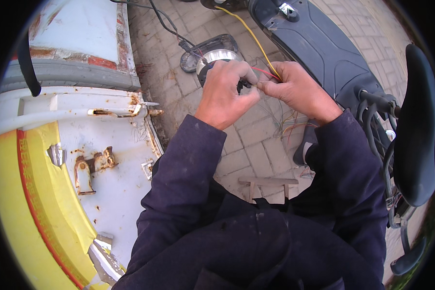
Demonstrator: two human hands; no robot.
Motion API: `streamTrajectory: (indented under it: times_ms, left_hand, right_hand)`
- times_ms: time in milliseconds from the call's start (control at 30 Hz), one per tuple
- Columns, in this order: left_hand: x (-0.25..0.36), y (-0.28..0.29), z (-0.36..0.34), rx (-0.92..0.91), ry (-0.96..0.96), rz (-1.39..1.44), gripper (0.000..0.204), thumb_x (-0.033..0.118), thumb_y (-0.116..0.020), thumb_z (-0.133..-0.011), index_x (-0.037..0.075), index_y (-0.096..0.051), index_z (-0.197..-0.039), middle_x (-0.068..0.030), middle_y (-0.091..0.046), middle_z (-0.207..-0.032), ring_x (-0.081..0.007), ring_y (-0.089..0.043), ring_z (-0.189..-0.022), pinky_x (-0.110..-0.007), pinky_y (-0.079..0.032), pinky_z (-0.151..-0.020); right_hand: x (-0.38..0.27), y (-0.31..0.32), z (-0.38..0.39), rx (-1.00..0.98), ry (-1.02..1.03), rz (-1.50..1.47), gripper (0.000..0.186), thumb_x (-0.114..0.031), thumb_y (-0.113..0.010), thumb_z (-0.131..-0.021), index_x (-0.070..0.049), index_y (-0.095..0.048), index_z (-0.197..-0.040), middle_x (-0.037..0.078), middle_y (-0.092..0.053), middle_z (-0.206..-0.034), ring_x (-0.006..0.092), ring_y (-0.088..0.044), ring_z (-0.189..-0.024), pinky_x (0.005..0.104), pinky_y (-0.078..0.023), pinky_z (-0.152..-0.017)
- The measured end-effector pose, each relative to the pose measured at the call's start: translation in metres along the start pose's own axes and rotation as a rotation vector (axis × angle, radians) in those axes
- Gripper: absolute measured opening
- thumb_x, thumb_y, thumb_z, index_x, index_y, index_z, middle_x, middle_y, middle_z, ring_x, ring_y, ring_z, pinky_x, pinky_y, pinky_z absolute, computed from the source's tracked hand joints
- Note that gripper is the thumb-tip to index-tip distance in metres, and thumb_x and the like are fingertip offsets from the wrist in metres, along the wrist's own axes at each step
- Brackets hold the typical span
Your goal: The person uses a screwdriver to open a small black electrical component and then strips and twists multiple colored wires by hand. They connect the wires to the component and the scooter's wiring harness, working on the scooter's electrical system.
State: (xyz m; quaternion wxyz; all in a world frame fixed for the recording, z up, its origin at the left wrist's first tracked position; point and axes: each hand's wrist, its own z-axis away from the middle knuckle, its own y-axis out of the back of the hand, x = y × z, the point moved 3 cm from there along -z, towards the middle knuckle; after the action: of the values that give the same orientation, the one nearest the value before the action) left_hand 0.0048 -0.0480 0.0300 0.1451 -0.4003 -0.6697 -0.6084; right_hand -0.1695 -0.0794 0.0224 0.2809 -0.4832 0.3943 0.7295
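Observation:
My left hand [227,92] and my right hand [297,90] nearly meet at the fingertips, both pinched around thin wires. A yellow wire [253,35] comes down from above into my right fingers. Between the two hands runs a short red wire [266,72]. Under the left fingers is a small dark piece [244,86], mostly hidden, which may be a connector. Just beyond my left hand lies a round lamp [221,55] with a shiny silver rim, its lower part covered by the hand. Thin wires run into its left side.
An electric scooter's black footboard [314,41] and black seat [418,125] are at the right. At the left stands a rusty white metal panel [125,179] with yellow sheeting [43,193]. Loose thin wires [292,124] hang below my right hand. A small wooden stool [268,181] is between my legs.

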Motion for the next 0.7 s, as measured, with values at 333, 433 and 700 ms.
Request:
streamTrajectory:
  times_ms: [333, 433, 700]
  left_hand:
    - [-0.008, 0.001, -0.001, -0.171, 0.285, 0.628, 0.022, 0.020, -0.068, -0.088, 0.000, -0.065, -0.097, -0.0026, -0.063, -0.089, -0.0097, -0.055, -0.086, -0.028, -0.047, -0.077]
    - [-0.009, 0.001, -0.001, -0.192, 0.308, 0.700, 0.020, 0.018, -0.068, -0.090, 0.000, -0.065, -0.097, -0.0019, -0.063, -0.090, -0.0095, -0.056, -0.087, -0.027, -0.047, -0.078]
    - [-0.010, 0.004, 0.001, -0.155, 0.290, 0.608, 0.016, 0.016, -0.068, -0.091, 0.002, -0.066, -0.098, 0.0015, -0.062, -0.086, -0.0064, -0.054, -0.080, -0.024, -0.045, -0.071]
  right_hand:
    - [0.001, 0.005, 0.002, -0.024, 0.049, -0.131, 0.031, -0.027, -0.068, -0.089, 0.004, -0.064, -0.084, -0.001, -0.054, -0.071, 0.0078, -0.045, -0.067, 0.0294, -0.040, -0.059]
    - [-0.001, 0.006, 0.003, -0.051, 0.040, -0.094, 0.032, -0.028, -0.068, -0.091, 0.004, -0.065, -0.085, -0.001, -0.053, -0.072, 0.0075, -0.045, -0.067, 0.0285, -0.039, -0.060]
    - [-0.002, 0.008, 0.006, -0.106, -0.082, -0.243, 0.030, -0.027, -0.068, -0.094, 0.002, -0.069, -0.097, -0.002, -0.054, -0.076, 0.0068, -0.045, -0.071, 0.0281, -0.039, -0.062]
